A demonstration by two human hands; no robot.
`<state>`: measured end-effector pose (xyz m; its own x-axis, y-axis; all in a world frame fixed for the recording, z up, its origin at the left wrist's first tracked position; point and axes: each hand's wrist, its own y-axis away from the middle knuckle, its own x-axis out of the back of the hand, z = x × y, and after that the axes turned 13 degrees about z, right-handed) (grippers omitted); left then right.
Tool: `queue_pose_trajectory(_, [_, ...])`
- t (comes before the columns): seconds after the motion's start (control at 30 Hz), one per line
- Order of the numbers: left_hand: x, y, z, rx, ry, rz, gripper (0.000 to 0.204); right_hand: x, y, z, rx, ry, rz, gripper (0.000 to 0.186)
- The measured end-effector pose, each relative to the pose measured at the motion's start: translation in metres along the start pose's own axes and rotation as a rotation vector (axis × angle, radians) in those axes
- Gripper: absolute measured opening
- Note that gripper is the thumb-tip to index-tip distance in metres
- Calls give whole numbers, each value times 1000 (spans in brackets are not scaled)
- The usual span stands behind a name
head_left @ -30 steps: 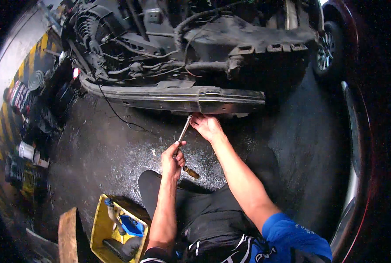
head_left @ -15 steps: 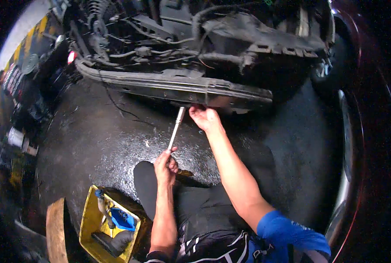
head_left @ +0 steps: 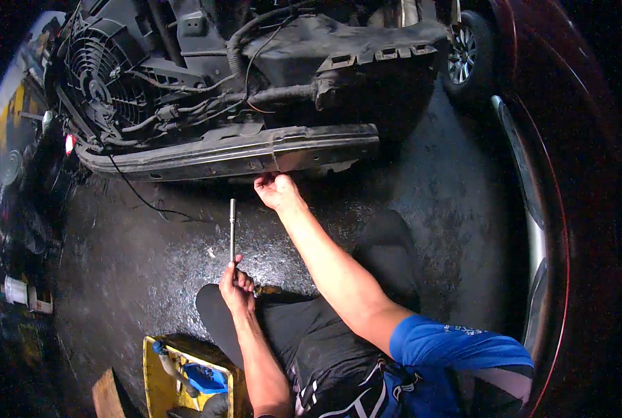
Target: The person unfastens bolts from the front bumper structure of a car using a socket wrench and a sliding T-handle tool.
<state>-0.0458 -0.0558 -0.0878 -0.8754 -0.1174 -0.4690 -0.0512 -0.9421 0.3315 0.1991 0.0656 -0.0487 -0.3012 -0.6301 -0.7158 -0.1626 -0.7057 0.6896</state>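
Note:
My left hand [head_left: 237,291] is closed around the lower end of a long silver socket extension [head_left: 232,233]. This stands nearly upright in the view, its socket end below the beam and apart from it. A small yellow-brown thing [head_left: 268,289] shows beside the left hand; whether it belongs to the tool I cannot tell. My right hand [head_left: 280,191] reaches up to the underside of a dark, dusty bumper beam [head_left: 206,157] on a stripped car front. Its fingers are curled in at the beam's lower edge, and what they hold, if anything, is too small to make out.
Behind the beam are a round fan [head_left: 96,83], hoses and wiring, with a loose black cable [head_left: 140,197] hanging down. A yellow bin [head_left: 151,376] with tools and a blue tray stands near my left arm, beside a wooden board [head_left: 107,393]. A dark red car panel [head_left: 562,174] curves along the right.
The scene has shifted left and the beam looks slightly lower as my view turned. The socket end has drawn down from the beam and stands straighter. My right hand stays at the beam's underside.

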Motion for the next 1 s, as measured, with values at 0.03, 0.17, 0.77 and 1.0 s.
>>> queue_pose_trajectory(0.03, [1,-1,0,-1,0,-2,38,0,1,0,1,-1,-2,16])
queue_pose_trajectory(0.17, [11,-3,1,-7,14,16,37,3,7,4,-39,51,-83,15])
queue_pose_trajectory(0.77, [8,-9,9,42,56,27,35,-6,3,2,25,96,-28,16])
queue_pose_trajectory(1.0, [11,-9,13,47,54,64,38,3,10,2,17,131,-126,16])
